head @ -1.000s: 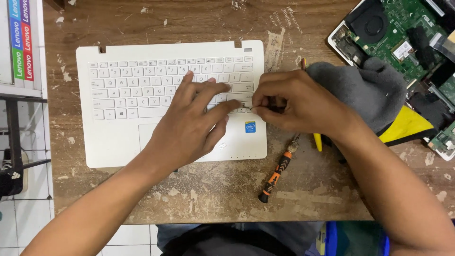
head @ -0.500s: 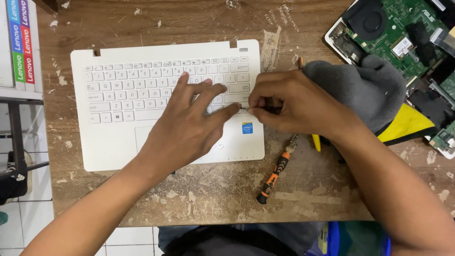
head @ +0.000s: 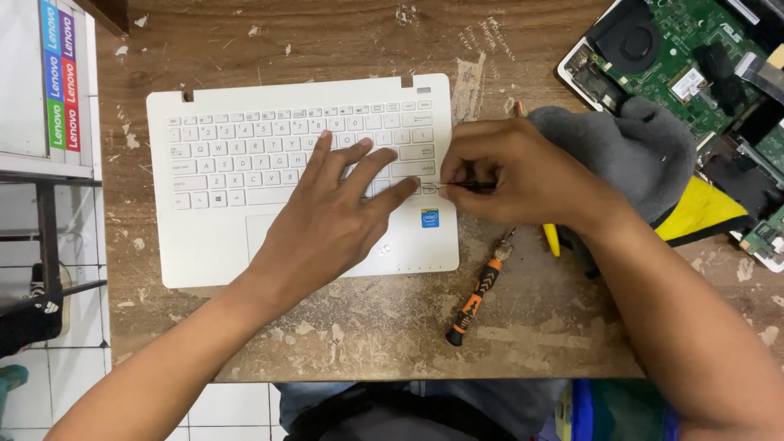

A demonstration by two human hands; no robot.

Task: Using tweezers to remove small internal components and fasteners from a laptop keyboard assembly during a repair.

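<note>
Two hands work on the white plastic laptop keyboard deck (head: 245,163) lying flat on the scarred wooden counter (head: 343,41); the left hand (head: 327,220) lies open, fingers spread, apparently steadying it. The right hand (head: 514,175) pinches a thin dark tool (head: 457,187) at the deck's right edge, wrist over a grey cloth (head: 637,147); an orange-and-black screwdriver (head: 474,302) lies nearby.

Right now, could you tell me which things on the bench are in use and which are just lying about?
In use:
left hand flat on the white keyboard case
right hand holding a thin tool at the keys

Lying about:
orange-black screwdriver
grey cloth
open circuit board
</note>
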